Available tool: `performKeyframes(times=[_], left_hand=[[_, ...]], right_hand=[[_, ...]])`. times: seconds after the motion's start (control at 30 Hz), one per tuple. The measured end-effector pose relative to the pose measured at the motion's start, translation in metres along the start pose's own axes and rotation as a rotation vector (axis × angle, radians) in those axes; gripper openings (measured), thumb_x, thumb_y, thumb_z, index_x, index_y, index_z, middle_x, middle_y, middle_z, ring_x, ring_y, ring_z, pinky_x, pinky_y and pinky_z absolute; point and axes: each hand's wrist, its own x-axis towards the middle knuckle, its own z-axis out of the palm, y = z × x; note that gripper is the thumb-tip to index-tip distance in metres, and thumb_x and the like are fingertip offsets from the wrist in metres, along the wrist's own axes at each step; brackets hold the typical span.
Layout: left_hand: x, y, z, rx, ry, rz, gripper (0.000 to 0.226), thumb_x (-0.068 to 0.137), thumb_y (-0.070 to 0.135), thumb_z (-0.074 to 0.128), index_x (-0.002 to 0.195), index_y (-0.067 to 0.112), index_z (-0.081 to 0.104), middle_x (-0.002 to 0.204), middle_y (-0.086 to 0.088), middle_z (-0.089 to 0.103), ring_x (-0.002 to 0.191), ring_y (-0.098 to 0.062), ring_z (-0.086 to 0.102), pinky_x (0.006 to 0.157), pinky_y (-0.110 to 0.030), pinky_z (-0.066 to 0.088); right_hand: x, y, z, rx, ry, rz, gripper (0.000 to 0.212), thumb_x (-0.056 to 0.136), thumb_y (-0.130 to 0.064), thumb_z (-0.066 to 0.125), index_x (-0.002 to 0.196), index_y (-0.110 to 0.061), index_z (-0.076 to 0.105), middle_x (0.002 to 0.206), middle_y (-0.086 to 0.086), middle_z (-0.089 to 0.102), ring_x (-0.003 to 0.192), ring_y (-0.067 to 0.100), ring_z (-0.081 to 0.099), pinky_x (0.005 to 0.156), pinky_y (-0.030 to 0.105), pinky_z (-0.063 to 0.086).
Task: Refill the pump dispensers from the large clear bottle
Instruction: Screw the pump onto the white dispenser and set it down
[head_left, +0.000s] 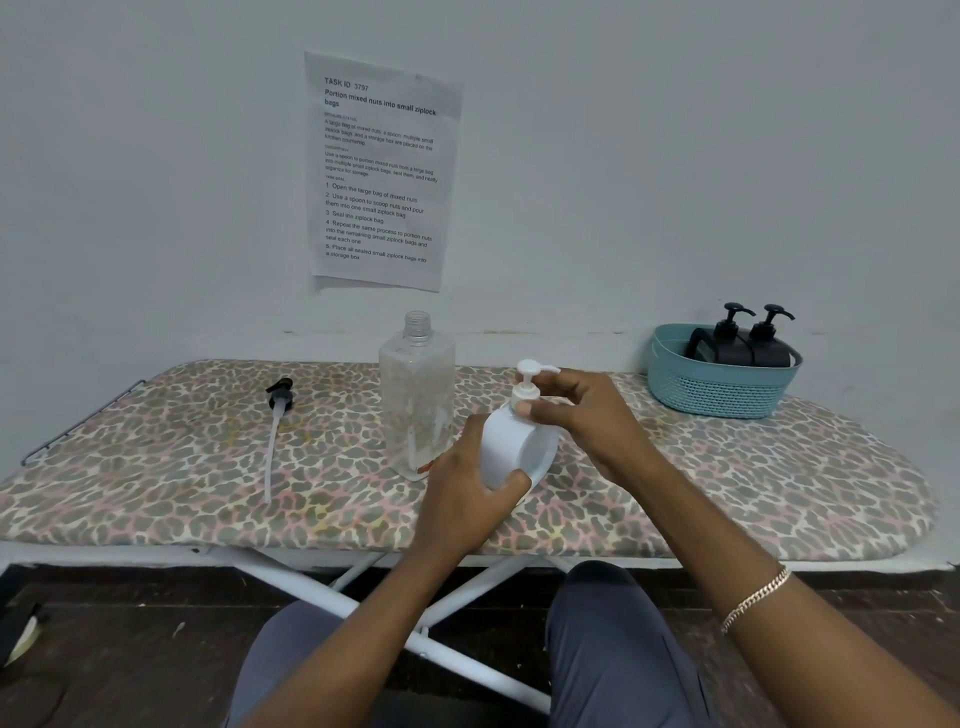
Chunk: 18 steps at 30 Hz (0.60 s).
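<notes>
White dispenser (511, 441) (tilted): left hand (462, 493) grips body, right hand (582, 421) pinches collar.

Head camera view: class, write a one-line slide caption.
Left hand steadies a white pump dispenser; right hand grips its collar beside the open clear bottle.

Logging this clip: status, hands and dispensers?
Left hand grips white dispenser, tilted; right hand at its pump collar. Clear bottle uncapped, upright. Nothing obstructing.

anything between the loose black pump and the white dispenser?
Yes, in the head view: the large clear bottle, uncapped and upright on the ironing board, stands between the black pump and the white dispenser.
</notes>
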Motion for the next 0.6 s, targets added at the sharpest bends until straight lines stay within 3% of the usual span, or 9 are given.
performKeyframes(times=[0.13, 0.27, 0.4, 0.6], left_hand=[[-0.001, 0.002, -0.001, -0.007, -0.003, -0.006, 0.063, 0.083, 0.045, 0.064, 0.142, 0.037, 0.042, 0.11, 0.01, 0.064, 0.089, -0.01, 0.065, 0.062, -0.024, 0.05], [0.0, 0.001, 0.0, 0.003, 0.003, -0.005, 0.06, 0.086, 0.038, 0.069, 0.14, 0.035, 0.043, 0.107, 0.009, 0.062, 0.087, -0.011, 0.064, 0.061, -0.023, 0.048], [0.0, 0.0, 0.0, 0.016, 0.011, -0.007, 0.062, 0.086, 0.038, 0.07, 0.142, 0.031, 0.043, 0.11, 0.007, 0.062, 0.089, -0.015, 0.063, 0.062, -0.024, 0.046], [-0.001, 0.002, -0.001, 0.008, 0.0, -0.007, 0.063, 0.083, 0.047, 0.063, 0.141, 0.035, 0.043, 0.109, 0.009, 0.063, 0.089, -0.012, 0.064, 0.062, -0.026, 0.05]], right_hand=[[0.0, 0.003, 0.008, -0.09, 0.048, -0.024, 0.021, 0.08, -0.024, 0.092, 0.095, -0.024, 0.077, 0.099, -0.004, 0.078, 0.093, 0.013, 0.071, 0.089, 0.042, 0.053], [0.001, 0.001, 0.002, -0.05, -0.028, 0.006, 0.028, 0.088, -0.021, 0.084, 0.115, -0.023, 0.08, 0.114, 0.0, 0.079, 0.113, 0.02, 0.073, 0.106, 0.048, 0.054], [0.0, -0.004, -0.006, -0.001, -0.074, 0.004, 0.024, 0.094, -0.005, 0.073, 0.115, -0.015, 0.081, 0.114, 0.005, 0.08, 0.114, 0.024, 0.074, 0.105, 0.043, 0.054], [-0.003, -0.005, 0.003, -0.123, 0.058, -0.057, 0.023, 0.079, -0.019, 0.092, 0.096, -0.02, 0.076, 0.098, -0.006, 0.077, 0.093, 0.007, 0.069, 0.089, 0.032, 0.052]])
